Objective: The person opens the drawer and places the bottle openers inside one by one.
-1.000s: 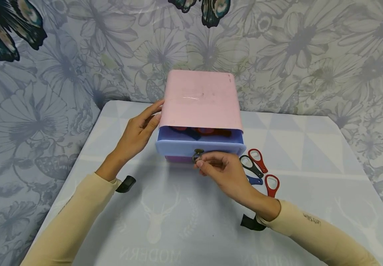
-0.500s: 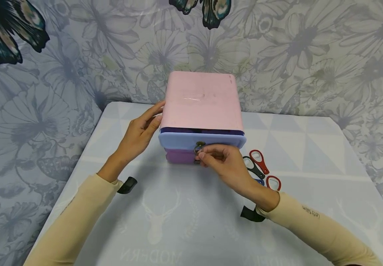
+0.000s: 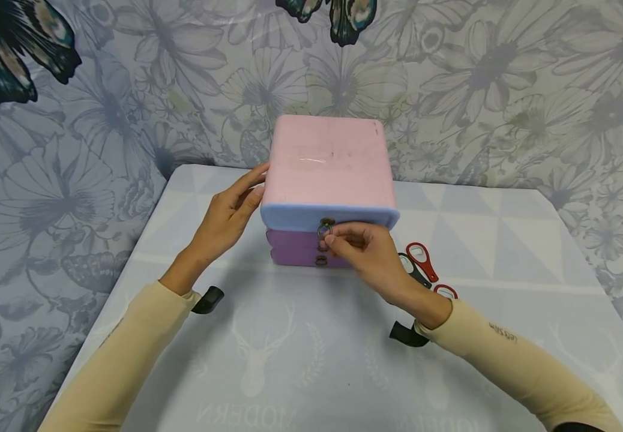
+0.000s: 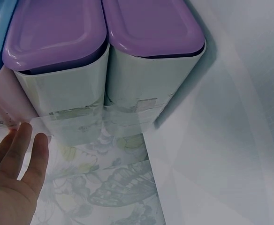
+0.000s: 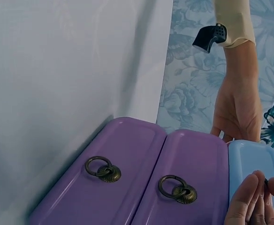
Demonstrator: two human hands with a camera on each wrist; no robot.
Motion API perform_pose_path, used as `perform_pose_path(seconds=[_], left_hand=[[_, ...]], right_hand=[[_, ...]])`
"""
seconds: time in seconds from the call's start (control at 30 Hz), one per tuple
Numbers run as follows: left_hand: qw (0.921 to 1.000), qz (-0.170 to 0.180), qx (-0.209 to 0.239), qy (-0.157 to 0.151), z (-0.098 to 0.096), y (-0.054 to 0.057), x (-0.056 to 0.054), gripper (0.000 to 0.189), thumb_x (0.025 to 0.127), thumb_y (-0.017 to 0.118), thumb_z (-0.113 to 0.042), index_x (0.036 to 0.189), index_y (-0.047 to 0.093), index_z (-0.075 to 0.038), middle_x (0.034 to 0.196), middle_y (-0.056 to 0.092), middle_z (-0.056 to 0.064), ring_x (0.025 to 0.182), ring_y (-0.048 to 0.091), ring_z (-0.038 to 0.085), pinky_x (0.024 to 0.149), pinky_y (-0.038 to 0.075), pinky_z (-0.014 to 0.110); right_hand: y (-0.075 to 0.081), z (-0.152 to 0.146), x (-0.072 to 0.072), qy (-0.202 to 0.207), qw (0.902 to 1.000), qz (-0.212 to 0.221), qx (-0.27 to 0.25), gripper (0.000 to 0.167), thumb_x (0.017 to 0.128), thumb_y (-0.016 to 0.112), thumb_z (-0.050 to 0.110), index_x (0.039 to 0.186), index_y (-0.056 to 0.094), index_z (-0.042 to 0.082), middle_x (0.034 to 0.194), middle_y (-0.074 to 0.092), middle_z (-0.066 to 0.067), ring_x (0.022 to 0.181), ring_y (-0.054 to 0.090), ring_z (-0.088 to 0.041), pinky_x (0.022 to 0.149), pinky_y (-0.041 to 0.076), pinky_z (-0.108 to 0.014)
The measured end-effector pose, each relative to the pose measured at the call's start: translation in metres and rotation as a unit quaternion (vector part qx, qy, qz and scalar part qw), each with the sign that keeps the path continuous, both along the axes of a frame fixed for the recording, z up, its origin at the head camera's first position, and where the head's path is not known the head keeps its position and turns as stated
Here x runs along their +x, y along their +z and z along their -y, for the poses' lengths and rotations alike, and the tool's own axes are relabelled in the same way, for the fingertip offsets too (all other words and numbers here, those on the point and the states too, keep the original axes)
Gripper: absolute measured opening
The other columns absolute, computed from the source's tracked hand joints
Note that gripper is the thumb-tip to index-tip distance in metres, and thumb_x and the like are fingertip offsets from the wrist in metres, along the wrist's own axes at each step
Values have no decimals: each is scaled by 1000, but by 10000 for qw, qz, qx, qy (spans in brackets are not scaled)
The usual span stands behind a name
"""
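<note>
The head view looks forward and down from farthest back, the drawer unit [image 3: 329, 162] at mid-frame. The left wrist view, close and turned sideways, looks along the unit's side past the left hand [image 4: 15, 173] at lower left. The right wrist view closely faces the purple drawer fronts [image 5: 193, 157], right hand [image 5: 255, 202] at lower right; both wrist views share these fronts.

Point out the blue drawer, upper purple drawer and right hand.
Blue drawer [image 3: 303, 216]: head view, front panel.
Upper purple drawer [image 5: 195, 162]: right wrist view, front panel.
Right hand [image 3: 372, 256]: head view, back of hand.
</note>
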State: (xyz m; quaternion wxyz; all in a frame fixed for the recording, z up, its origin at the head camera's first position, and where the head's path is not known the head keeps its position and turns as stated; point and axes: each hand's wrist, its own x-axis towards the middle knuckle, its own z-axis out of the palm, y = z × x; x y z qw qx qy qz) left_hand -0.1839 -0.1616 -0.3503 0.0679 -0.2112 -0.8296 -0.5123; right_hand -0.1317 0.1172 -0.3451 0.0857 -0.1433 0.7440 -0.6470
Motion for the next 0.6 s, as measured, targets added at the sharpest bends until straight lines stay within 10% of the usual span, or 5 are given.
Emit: perform_pose_path(seconds=[0.6], left_hand=[[10000, 36, 24, -4, -1, 0, 0, 48, 108, 47, -28, 153, 38, -42, 150, 51, 4, 130, 58, 22, 107, 48, 46]], right_hand=[[-12, -6, 2, -170, 9993, 96, 330, 21, 97, 66, 13, 111, 73, -1, 106, 75, -14, 103, 72, -30, 85, 59, -27]])
